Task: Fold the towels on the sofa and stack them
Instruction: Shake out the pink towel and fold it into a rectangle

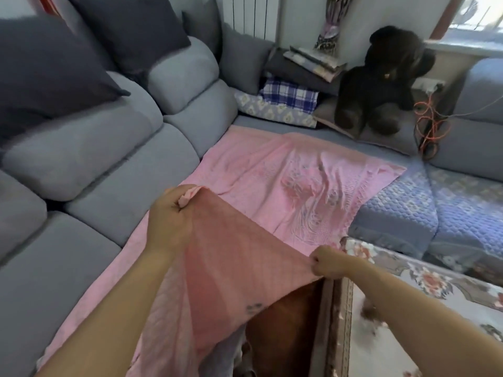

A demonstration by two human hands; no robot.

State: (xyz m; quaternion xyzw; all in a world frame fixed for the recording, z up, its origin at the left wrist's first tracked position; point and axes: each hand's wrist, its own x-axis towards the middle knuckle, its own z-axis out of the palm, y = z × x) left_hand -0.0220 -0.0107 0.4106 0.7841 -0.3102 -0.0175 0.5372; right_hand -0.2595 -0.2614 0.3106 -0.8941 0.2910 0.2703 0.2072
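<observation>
Left hand (pixel 171 216) fisted on towel (pixel 272 180) corner, raised; right hand (pixel 328 263) fisted on edge (lower); far half flat on sofa (pixel 81 164).

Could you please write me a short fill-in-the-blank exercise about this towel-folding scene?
1. The towel spread on the sofa is ____ in colour.
2. The left hand and right hand each hold the towel's near edge in a ____ grip.
3. The dark ____ bear sits in the far corner.
4. A blue and white ____ cloth lies folded near it.

Missing words: pink; closed; teddy; checked
</observation>
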